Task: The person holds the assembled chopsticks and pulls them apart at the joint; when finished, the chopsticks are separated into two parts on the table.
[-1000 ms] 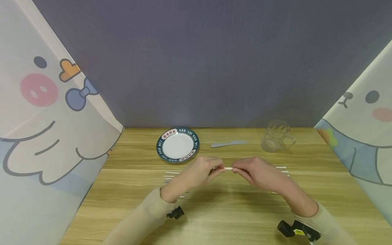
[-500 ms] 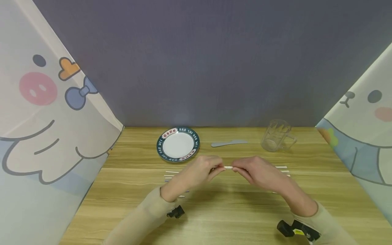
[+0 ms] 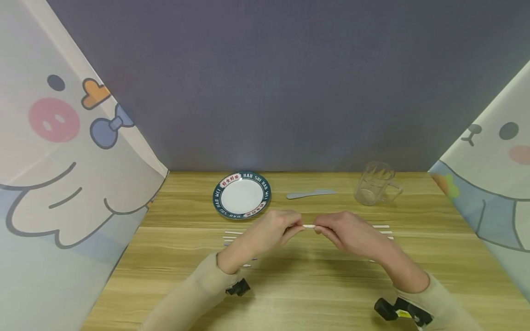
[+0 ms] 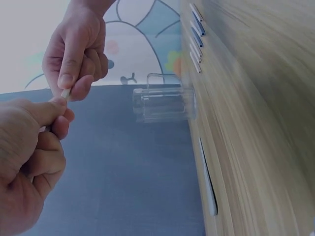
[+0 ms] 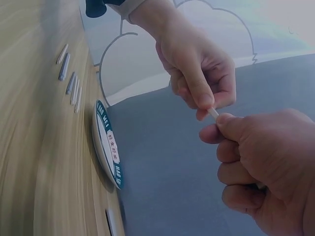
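Both hands are raised over the wooden table with a thin white stick (image 3: 309,226) between them. My left hand (image 3: 273,232) pinches one side of it between thumb and curled fingers. From the other side my right hand (image 3: 349,233) pinches it the same way. Only a short piece of the stick (image 4: 66,94) shows between the fingertips in the left wrist view; the rest is hidden in the hands. In the right wrist view the same short piece (image 5: 213,113) appears light and narrow, the two thumbs close together.
Several white and blue sticks (image 4: 196,37) lie on the table at right, and several more (image 5: 74,88) at left, partly behind the forearms. Toward the back are a green-rimmed plate (image 3: 219,209), a pale knife (image 3: 310,194) and a clear mug (image 3: 370,186). A grey partition (image 3: 265,92) stands behind.
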The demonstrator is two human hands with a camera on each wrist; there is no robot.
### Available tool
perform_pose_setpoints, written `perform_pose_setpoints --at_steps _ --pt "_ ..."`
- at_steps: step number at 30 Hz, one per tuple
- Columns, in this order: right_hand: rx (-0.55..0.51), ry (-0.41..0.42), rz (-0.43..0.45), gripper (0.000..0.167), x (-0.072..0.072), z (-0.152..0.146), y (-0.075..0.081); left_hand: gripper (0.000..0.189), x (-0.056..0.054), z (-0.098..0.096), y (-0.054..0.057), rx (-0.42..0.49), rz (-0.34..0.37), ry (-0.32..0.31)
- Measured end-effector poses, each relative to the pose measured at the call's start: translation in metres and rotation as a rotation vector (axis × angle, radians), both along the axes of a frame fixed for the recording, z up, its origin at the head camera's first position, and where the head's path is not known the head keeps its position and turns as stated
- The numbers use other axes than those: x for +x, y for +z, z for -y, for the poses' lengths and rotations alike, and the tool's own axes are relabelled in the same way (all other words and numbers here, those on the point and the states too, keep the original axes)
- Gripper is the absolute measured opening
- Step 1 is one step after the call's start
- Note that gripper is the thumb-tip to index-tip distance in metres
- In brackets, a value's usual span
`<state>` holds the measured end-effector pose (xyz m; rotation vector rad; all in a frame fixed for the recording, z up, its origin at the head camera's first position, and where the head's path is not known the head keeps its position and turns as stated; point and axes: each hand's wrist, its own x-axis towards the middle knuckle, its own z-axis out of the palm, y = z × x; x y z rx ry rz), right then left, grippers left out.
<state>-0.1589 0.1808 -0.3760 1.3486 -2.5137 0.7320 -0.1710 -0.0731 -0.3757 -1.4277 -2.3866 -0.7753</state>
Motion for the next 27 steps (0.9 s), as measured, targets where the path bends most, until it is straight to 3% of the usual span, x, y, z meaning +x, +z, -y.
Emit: perform_pose_setpoints --at_steps 7,18,27 --pt "-0.008 0.034 -0.004 0.027 -0.0014 -0.0023 0.0006 0.014 0.0007 0.0008 0.0009 0.008 -0.011 -0.011" --pt "-0.006 0.022 -0.008 0.028 -0.0009 -0.0021 -0.0009 0.014 0.0011 0.0002 -0.0013 -0.004 -0.059 0.0" --pt "-0.004 0.028 -0.003 0.029 -0.0017 -0.0021 -0.0005 0.013 0.0005 0.0002 -0.0016 0.005 -0.033 0.003"
